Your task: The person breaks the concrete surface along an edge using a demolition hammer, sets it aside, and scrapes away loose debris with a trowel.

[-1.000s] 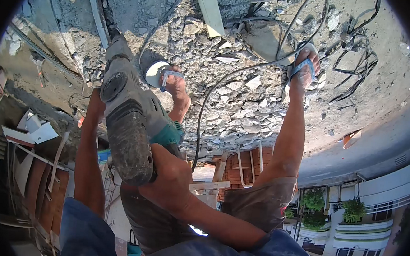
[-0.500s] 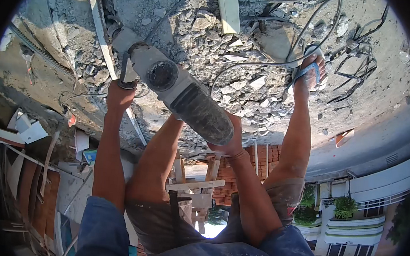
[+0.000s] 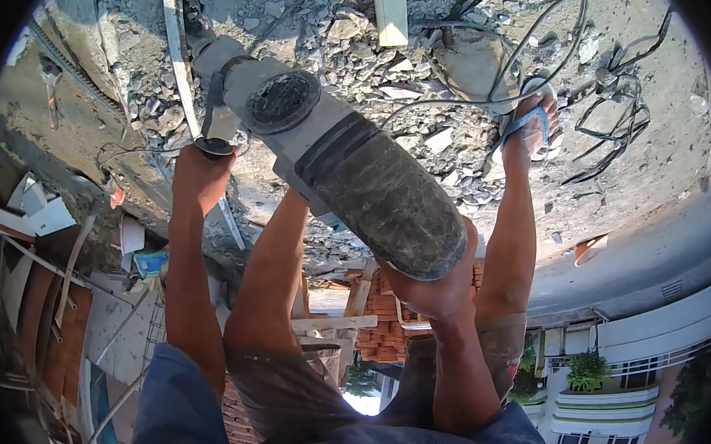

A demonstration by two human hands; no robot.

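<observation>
A large dusty grey power tool (image 3: 335, 155), which looks like a demolition hammer, lies diagonally across the middle of the view. My left hand (image 3: 203, 174) is closed round its side handle near the front end. At the rear, my right hand (image 3: 438, 281) grips the tool, with its fingers partly hidden under the dark housing. The tool's front end points to the upper left, beside a long pale strip (image 3: 179, 53); its tip is hard to make out. Broken rubble (image 3: 439, 141) covers the ground beneath and to the right of the tool.
A black cable (image 3: 479, 104) curves past my sandalled foot (image 3: 532, 127). Tangled wires (image 3: 622, 117) lie at the right. A pale board (image 3: 390, 14) rests at the top. Stacked bricks (image 3: 385, 331) are near my legs, and scrap panels (image 3: 43, 210) lie at the left.
The tool's rear end has swung right and risen nearer to the camera, with my right hand on it. My left hand now shows on the side handle, and my left foot is hidden.
</observation>
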